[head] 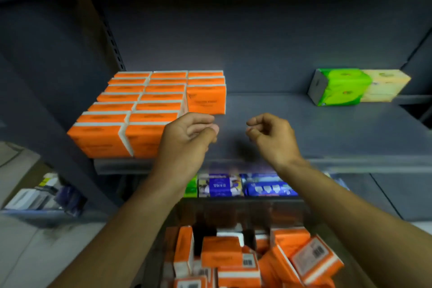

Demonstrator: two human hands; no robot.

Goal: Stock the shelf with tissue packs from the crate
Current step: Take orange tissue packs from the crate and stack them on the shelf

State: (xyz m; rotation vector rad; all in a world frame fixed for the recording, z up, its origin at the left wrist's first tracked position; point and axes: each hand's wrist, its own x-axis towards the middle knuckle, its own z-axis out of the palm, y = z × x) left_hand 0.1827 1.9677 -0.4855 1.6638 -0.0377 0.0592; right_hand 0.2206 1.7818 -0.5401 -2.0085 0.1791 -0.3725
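Note:
Orange tissue packs [149, 105] stand in three rows on the left part of the grey shelf [304, 133]; the right-hand row is shorter and ends at one pack [207, 98]. Below, a crate [313, 222] holds several loose orange packs [224, 255]. My left hand [187, 138] hovers over the shelf just in front of that short row, fingers loosely curled and holding nothing. My right hand [271, 135] hovers a little to the right, also loosely curled and holding nothing.
A green tissue pack [339, 86] and a pale yellow one [385, 85] lie at the back right of the shelf. On the lower shelf sit blue and purple packets [245, 186]. A grey upright [35, 100] borders the shelf on the left.

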